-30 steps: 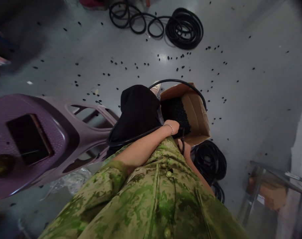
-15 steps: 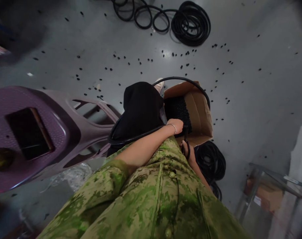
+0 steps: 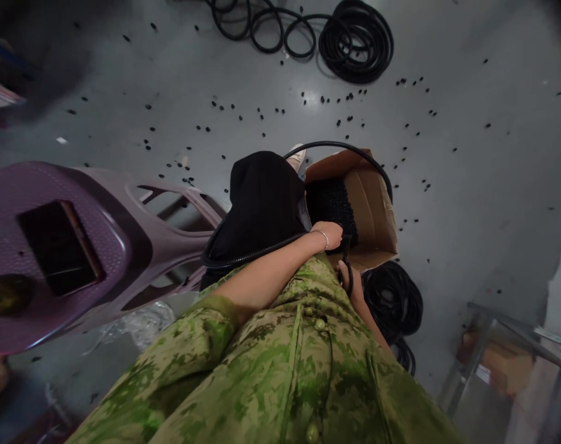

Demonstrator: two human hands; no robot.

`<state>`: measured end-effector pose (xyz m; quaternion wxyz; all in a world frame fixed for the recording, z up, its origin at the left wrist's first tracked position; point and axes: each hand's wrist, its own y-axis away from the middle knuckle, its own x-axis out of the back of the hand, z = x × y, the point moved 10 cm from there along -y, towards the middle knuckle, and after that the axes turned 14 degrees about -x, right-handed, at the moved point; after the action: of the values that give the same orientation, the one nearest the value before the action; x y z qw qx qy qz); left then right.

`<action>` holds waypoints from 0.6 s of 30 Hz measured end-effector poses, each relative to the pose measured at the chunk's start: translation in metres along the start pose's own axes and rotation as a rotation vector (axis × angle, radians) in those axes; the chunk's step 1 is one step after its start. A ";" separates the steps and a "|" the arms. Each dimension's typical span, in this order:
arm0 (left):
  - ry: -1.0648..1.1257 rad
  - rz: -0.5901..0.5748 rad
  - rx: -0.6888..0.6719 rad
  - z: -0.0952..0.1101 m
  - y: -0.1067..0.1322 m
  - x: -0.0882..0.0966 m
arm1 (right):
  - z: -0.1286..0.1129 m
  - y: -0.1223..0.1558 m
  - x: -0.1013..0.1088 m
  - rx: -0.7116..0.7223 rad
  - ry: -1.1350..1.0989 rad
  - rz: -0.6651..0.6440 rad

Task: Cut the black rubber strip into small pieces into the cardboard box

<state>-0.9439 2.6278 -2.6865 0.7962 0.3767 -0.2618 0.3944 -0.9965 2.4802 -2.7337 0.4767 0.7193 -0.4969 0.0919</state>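
Note:
My left hand [image 3: 328, 234] is closed, most likely on the ribbed black hose [image 3: 262, 251] that runs along my forearm into it; the fingertips are hidden from above. My right hand [image 3: 349, 282] is wrapped round the black handles of scissors [image 3: 349, 271], just below the left hand. The scissors' blades point up towards the left hand; whether they touch the hose I cannot tell. Both hands are over the near edge of an open cardboard box [image 3: 373, 203], which holds a heap of small black pieces [image 3: 329, 200].
A purple stool [image 3: 100, 228] with a phone [image 3: 61, 246] on it stands at left. Black hose coils [image 3: 357, 43] lie at the top, and another coil [image 3: 391, 296] beside the box. Small black bits are scattered over the grey floor [image 3: 253, 80]. A metal frame [image 3: 475, 351] stands lower right.
The view has shifted very slightly. Both hands keep almost the same place and grip; the scissors' blades show a little differently beside the left hand.

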 end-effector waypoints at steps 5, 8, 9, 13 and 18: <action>0.000 0.002 0.010 -0.001 -0.001 -0.001 | -0.001 0.001 -0.001 0.015 -0.036 -0.002; 0.010 -0.009 0.027 -0.002 0.001 -0.001 | 0.000 0.001 0.000 0.010 -0.052 -0.007; 0.014 -0.015 0.028 -0.002 0.001 -0.001 | 0.000 0.000 0.000 0.009 -0.058 -0.010; 0.027 -0.014 0.012 -0.001 0.000 -0.001 | 0.007 -0.004 -0.001 -0.020 -0.092 -0.029; 0.028 -0.016 0.006 -0.002 -0.001 -0.004 | 0.015 -0.006 -0.002 -0.061 -0.138 -0.015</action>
<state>-0.9443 2.6275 -2.6909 0.8018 0.3758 -0.2466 0.3939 -0.9974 2.4703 -2.7463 0.4638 0.7127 -0.5258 0.0232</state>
